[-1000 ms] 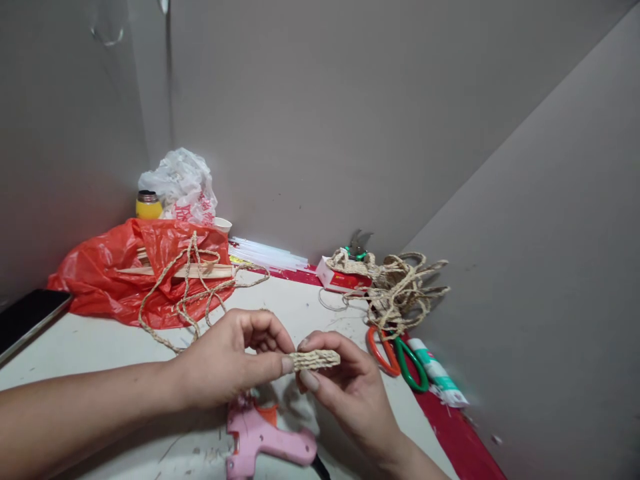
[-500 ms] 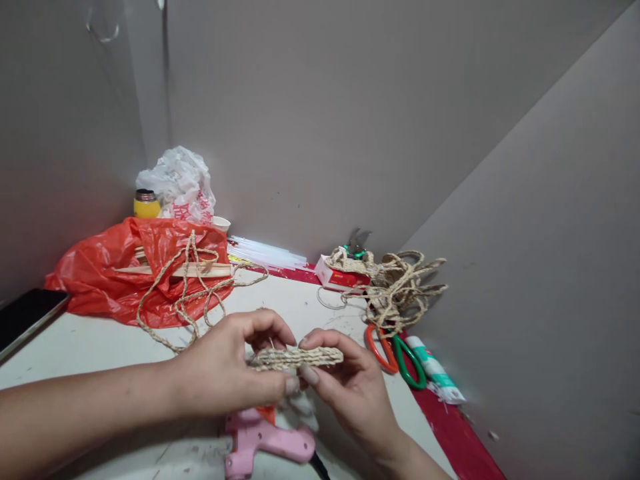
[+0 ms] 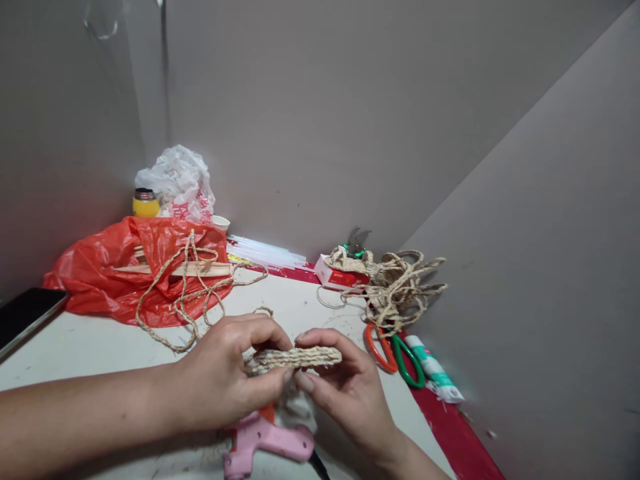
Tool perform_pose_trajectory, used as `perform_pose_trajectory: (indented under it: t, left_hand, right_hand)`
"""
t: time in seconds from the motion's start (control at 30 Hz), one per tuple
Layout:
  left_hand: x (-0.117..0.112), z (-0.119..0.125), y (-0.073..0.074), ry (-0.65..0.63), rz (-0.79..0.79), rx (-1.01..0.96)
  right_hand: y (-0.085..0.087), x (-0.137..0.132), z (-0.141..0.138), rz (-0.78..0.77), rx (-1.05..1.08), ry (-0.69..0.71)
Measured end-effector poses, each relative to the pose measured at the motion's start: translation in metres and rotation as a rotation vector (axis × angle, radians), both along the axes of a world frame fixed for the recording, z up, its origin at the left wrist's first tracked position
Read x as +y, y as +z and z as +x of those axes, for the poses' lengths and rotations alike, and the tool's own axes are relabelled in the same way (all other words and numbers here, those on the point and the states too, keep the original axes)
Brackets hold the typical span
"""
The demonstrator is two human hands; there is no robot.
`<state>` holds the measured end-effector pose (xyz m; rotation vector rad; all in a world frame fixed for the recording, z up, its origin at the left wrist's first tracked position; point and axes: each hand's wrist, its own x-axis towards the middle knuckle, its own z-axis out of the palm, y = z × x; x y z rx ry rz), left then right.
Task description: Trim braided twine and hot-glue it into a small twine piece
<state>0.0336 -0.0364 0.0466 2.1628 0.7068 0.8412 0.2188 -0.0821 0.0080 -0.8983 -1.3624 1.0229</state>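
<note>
Between my two hands is a flat piece of coiled braided straw cord (image 3: 305, 358), its stacked rows seen edge-on. My left hand (image 3: 235, 363) grips its left end, thumb below and fingers above. With thumb and fingers, my right hand (image 3: 345, 380) pinches the right part. Under them a pink glue gun (image 3: 270, 440) lies on the table, its front partly covered by my left hand and something whitish. A loose braided cord (image 3: 185, 293) trails behind my left hand over a red plastic bag (image 3: 105, 267).
Orange-handled scissors (image 3: 376, 350) and green-handled scissors (image 3: 407, 363) lie right, beside a white-green tube (image 3: 435, 370). A cord bundle (image 3: 400, 293), red box (image 3: 345, 277), pruners (image 3: 356, 245) and glue sticks (image 3: 265, 252) lie behind. A phone (image 3: 27, 320) rests far left.
My left thumb has drawn back a little to the left along the straw piece, and my right thumb has shifted slightly down. Both hands keep hold; the rest of the table looks the same.
</note>
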Motion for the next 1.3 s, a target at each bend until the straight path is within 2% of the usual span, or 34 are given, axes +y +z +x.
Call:
perform_pose_trajectory:
  t: [0.27,0.53,0.7,0.83,0.97,1.3]
  left_hand:
    - [0.0,0.001,-0.002,-0.014,-0.043,-0.02]
    - [-0.001,0.001,0.006,-0.005,-0.339,-0.018]
    - [0.005,0.001,0.007,-0.053,-0.435,-0.044]
    - [0.012,-0.003,0.011,-0.022,-0.43,-0.069]
    - [0.013,-0.007,0.017,0.032,-0.39,-0.088]
    - [0.009,-0.002,0.01,-0.068,-0.435,0.032]
  right_hand:
    - [-0.005,0.001,0.002,0.093,-0.125,-0.056]
    - [-0.003,0.0,0.002,0.141,-0.157,-0.09]
    - [0.001,0.001,0.002,0.117,-0.134,-0.12]
    - [0.003,0.0,0.004,-0.001,-0.03,-0.109]
    - [0.002,0.0,0.005,-0.056,-0.001,-0.086]
    - [0.004,0.002,0.001,-0.019,-0.017,-0.021]
